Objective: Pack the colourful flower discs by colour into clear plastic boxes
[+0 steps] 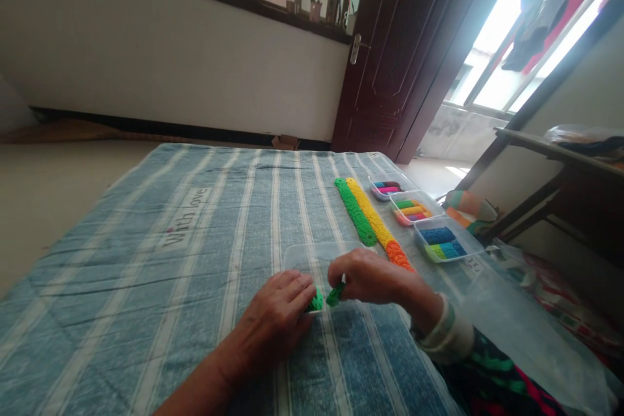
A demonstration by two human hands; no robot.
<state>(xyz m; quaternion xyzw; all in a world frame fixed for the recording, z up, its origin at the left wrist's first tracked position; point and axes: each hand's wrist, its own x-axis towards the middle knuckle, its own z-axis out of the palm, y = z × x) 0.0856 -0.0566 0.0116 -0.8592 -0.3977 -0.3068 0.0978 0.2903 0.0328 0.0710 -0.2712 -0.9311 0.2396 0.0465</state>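
While the left hand (285,302) lies curled over a green piece (316,300) (its grip is hidden, so I cannot tell), the right hand (368,277), nearly closed, pinches a green scrap (335,295), both at the near side of the clear box (319,258); the step seems to be arranging them, calling next for a steady pinch

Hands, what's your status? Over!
Left hand against green piece, near side of clear box. Right hand: grip on second green piece. Filled boxes off right, out of the way.
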